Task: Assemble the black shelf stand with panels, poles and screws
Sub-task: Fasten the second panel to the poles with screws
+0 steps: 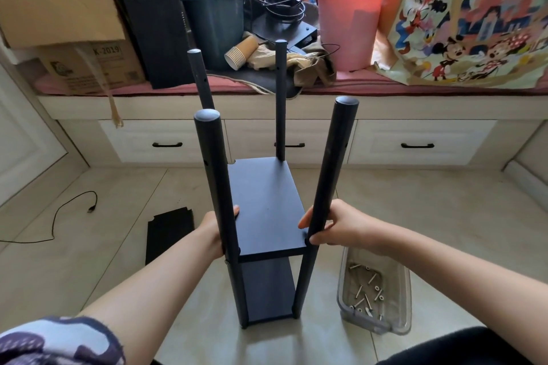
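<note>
Nearest the lens, a patterned purple-and-white sleeve (56, 341) sits at the lower left, and from it the bare forearm runs up to the left hand (214, 231). That hand wraps the front left black round pole (218, 187) of the black shelf stand (267, 216); its thumb lies on the upper black rectangular panel (267, 204), while the other fingers curl behind the pole and are mostly hidden. Left of this hand, a loose flat black panel (169, 234) lies on the beige tiled floor (103, 246), and farther left a thin black cable (68, 210) trails across the tiles.

Between the two hands the stand is upright on the floor. Below them the lower black panel (268, 290) sits between the poles. Beyond the hands, the rear left pole (200, 80) leans a little leftward and the rear right pole (280, 98) stands straight.

On the right, the right hand (335, 225) clamps the front right black pole (329, 175), thumb on the near side and fingertips wrapping round the inner side, just above the upper panel's corner. Below this hand, a clear plastic tray (400, 290) on the floor holds silver screws (367, 293) and small washers.
</note>
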